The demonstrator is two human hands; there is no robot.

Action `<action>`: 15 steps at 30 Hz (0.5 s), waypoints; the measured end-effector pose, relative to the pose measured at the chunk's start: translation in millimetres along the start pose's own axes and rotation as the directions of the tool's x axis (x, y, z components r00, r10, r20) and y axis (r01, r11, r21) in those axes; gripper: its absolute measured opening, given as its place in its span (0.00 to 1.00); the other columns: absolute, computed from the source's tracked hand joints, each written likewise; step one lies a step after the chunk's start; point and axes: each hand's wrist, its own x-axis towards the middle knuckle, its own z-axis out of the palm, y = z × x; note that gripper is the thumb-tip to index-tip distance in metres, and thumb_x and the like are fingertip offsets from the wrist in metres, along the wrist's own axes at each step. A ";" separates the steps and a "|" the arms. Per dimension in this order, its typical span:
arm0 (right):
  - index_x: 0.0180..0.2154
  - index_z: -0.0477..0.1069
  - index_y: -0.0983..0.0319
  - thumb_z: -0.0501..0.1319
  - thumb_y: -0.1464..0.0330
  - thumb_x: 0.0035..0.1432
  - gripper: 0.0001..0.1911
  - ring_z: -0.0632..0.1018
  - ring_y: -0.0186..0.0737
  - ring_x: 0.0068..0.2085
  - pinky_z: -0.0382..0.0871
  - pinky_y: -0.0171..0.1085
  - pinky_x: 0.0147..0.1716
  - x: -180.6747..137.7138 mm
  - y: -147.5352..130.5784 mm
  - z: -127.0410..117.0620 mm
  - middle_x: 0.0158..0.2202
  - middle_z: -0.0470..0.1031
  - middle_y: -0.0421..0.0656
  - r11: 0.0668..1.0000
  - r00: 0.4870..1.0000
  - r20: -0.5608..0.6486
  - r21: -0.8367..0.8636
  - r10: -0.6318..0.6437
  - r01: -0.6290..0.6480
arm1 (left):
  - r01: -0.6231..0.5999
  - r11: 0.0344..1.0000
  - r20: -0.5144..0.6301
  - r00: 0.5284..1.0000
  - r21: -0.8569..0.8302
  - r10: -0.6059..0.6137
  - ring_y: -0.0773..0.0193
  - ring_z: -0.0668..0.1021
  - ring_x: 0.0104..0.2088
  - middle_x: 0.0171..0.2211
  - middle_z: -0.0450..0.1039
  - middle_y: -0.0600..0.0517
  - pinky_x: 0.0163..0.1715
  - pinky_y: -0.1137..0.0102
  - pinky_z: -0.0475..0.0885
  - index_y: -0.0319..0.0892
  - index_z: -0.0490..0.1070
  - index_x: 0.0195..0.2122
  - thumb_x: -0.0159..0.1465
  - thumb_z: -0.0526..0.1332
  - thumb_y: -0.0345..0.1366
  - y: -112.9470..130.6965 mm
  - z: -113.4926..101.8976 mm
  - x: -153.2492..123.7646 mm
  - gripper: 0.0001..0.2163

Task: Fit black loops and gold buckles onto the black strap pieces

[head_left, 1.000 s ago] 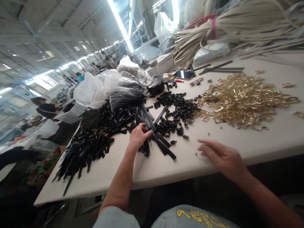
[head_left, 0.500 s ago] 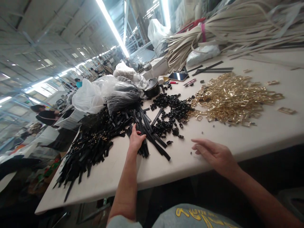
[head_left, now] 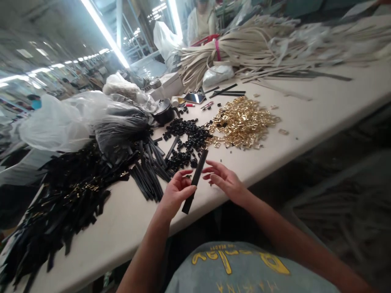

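My left hand (head_left: 179, 191) grips a flat black strap (head_left: 196, 181) between thumb and fingers, tilted above the table's front edge. Just right of it, my right hand (head_left: 224, 181) holds nothing, its fingers apart and close to the strap without clearly gripping it. More black straps (head_left: 146, 181) lie in a loose bundle left of my left hand. Beyond my hands is a pile of small black loops (head_left: 187, 136). Gold rectangular buckles (head_left: 244, 122) are heaped to the right of the loops.
A large heap of black straps with gold fittings (head_left: 73, 195) covers the table's left side, with plastic bags (head_left: 76, 118) behind it. Farther back are a dark lidded pot (head_left: 164, 112), a phone (head_left: 194, 98) and bundled beige strips (head_left: 238, 44). A person (head_left: 201, 20) is behind the table.
My left hand has lifted a black strap from the bundle and brought it rightward towards me. My right hand has come close to it. The view has turned to the right.
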 end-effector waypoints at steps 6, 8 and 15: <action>0.31 0.71 0.64 0.69 0.56 0.47 0.19 0.64 0.25 0.16 0.56 0.28 0.14 0.1 -3.7 -2.5 0.18 0.66 0.33 0.979 0.966 -0.188 0.135 0.177 -0.153 | 0.117 0.992 0.191 0.976 -0.047 -0.106 0.73 0.71 0.24 0.27 0.70 0.57 0.24 0.77 0.65 0.44 0.66 0.53 0.52 0.70 0.32 -15.8 32.6 -8.9 0.27; 0.30 0.70 0.63 0.71 0.56 0.45 0.19 0.63 0.25 0.15 0.56 0.28 0.13 -2.0 -3.4 -7.5 0.17 0.66 0.33 0.977 0.944 -0.276 0.161 0.183 -0.142 | 0.137 0.988 0.202 0.972 -0.070 -0.121 0.73 0.71 0.22 0.27 0.71 0.57 0.22 0.77 0.64 0.45 0.63 0.57 0.53 0.69 0.32 -18.8 32.5 -13.3 0.30; 0.31 0.71 0.63 0.70 0.55 0.43 0.20 0.65 0.25 0.16 0.60 0.28 0.14 -12.5 -0.9 -18.6 0.22 0.71 0.36 0.971 0.910 -0.364 0.194 0.201 -0.138 | 0.177 0.977 0.178 0.972 -0.120 -0.154 0.73 0.70 0.20 0.27 0.71 0.56 0.18 0.78 0.61 0.43 0.63 0.58 0.51 0.70 0.32 -21.8 33.2 -22.5 0.33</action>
